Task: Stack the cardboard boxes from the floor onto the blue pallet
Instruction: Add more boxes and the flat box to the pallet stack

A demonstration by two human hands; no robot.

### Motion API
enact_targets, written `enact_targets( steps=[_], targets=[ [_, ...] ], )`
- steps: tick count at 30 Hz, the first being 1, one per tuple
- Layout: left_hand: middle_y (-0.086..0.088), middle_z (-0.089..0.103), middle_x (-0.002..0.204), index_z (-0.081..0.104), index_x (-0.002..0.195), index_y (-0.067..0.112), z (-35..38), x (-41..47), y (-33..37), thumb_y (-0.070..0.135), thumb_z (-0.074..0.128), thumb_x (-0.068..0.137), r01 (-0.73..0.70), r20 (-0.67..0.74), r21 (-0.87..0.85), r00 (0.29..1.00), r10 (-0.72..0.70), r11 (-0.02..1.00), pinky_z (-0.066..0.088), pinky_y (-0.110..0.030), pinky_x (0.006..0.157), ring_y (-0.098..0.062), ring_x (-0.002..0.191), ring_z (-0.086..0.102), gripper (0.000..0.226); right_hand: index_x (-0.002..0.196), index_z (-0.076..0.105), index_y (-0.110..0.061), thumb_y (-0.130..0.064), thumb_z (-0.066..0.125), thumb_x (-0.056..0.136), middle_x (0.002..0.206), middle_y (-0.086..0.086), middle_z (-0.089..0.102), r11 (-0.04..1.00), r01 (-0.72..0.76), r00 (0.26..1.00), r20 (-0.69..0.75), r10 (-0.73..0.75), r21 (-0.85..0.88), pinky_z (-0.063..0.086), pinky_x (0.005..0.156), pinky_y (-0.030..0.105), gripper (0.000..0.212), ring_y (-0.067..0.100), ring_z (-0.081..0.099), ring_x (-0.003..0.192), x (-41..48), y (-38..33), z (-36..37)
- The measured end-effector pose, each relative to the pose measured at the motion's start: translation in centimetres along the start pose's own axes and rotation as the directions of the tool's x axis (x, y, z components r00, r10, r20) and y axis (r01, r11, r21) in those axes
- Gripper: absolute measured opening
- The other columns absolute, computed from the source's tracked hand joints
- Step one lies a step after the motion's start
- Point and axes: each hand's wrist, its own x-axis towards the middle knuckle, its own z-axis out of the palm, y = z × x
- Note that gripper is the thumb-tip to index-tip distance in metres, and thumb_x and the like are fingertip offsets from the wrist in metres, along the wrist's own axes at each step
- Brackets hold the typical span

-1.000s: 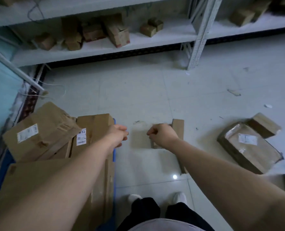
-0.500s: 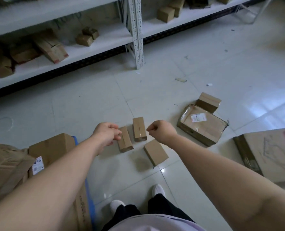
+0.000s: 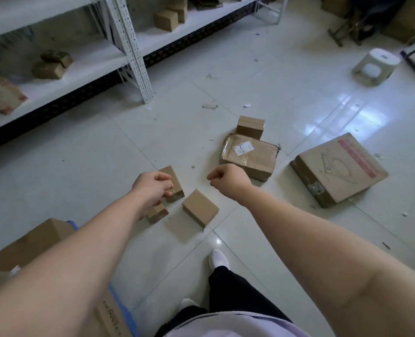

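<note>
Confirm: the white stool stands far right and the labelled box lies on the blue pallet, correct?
No. The head view shows the labelled box on the floor tiles, not on the blue pallet. The white stool does stand far right.

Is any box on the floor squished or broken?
Yes. The flat labelled box beside the right hand looks crumpled: its top is wrinkled and tape sticks out raggedly at one corner. The big box to its right has peeling tape on its side. Small scraps litter the floor.
</note>
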Motion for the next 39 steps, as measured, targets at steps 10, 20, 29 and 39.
enact_targets(
  steps=[10,20,29,39],
  targets=[
    [-0.005,0.069,0.099,0.059,0.079,0.022,-1.8,-6.4,-5.5,0.014,0.054,0.094,0.015,-0.033,0.027,0.999,-0.014,1.0,0.044,-0.019,0.053,-0.014,0.071,0.062,0.018,0.099,0.071,-0.019,-0.009,0.056,0.091,0.106,-0.001,0.069,1.0,-0.019,0.999,-0.029,0.019,0.005,0.052,0.092,0.032,0.021,0.016,0.062,0.101,-6.9,0.9,5.1],
    [-0.008,0.066,0.094,0.055,0.069,0.019,-4.6,-9.1,-12.3,0.013,0.044,0.095,0.135,-0.061,-0.056,0.988,-0.139,0.989,0.037,-0.019,0.056,-0.022,0.077,0.061,0.029,0.094,0.073,-0.016,-0.015,0.056,0.09,0.088,0.0,0.07,0.99,0.132,0.988,0.091,-0.127,-0.056,0.052,0.074,0.03,0.017,0.02,0.064,0.089,-7.4,-4.8,11.5],
    [-0.007,0.061,0.088,0.054,0.069,0.018,-11.1,-6.1,-18.4,0.011,0.044,0.094,0.32,-0.246,-0.286,0.886,-0.392,0.903,0.031,-0.023,0.057,-0.023,0.073,0.056,0.027,0.093,0.07,-0.014,-0.011,0.052,0.092,0.082,-0.01,0.061,0.974,0.204,0.944,0.285,-0.168,-0.099,0.051,0.08,0.029,0.018,0.017,0.062,0.09,-3.5,-8.7,15.7],
    [-0.009,0.057,0.091,0.051,0.082,0.016,-16.2,0.4,-15.3,0.008,0.038,0.099,0.35,-0.352,-0.498,0.754,-0.554,0.793,0.027,-0.023,0.056,-0.012,0.062,0.054,0.023,0.094,0.07,-0.015,-0.015,0.05,0.093,0.089,-0.001,0.067,0.935,0.279,0.895,0.413,-0.17,-0.219,0.051,0.069,0.029,0.02,0.015,0.06,0.075,8.0,-14.8,15.3]
  ],
)
